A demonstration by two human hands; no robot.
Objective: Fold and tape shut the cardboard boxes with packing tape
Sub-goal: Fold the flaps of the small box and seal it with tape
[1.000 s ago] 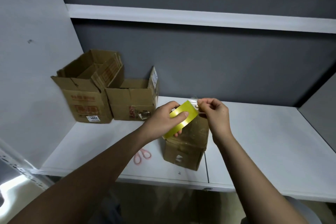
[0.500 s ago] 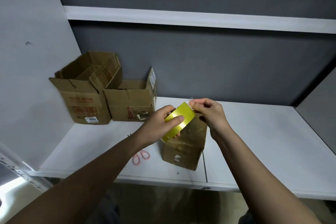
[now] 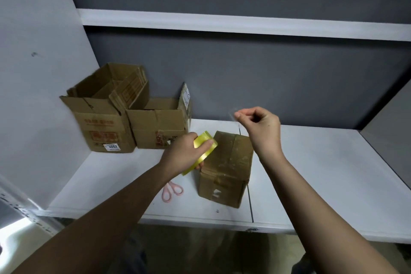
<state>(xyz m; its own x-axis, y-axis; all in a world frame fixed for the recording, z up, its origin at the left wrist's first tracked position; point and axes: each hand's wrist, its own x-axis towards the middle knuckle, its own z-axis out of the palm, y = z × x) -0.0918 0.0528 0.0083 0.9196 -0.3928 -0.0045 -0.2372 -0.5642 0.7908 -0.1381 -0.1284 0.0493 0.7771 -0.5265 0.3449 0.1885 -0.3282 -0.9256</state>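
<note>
A small closed cardboard box (image 3: pixel 226 167) with old tape on it stands near the front of the white shelf (image 3: pixel 322 173). My left hand (image 3: pixel 184 153) grips a yellow roll of clear packing tape (image 3: pixel 205 149) at the box's upper left edge. My right hand (image 3: pixel 258 124) is raised above the box's far right corner and pinches the free end of the clear tape (image 3: pixel 233 115) between thumb and forefinger. The strip stretched between hand and roll is barely visible.
Two open cardboard boxes, a larger one (image 3: pixel 104 113) and a smaller one (image 3: pixel 160 124), stand at the back left against the wall. Pink-handled scissors (image 3: pixel 172 190) lie on the shelf left of the small box. Another shelf (image 3: pixel 244 24) runs overhead.
My right hand has pulled the tape end up and to the right, away from the roll. My left hand has lowered the roll to the box's left edge.
</note>
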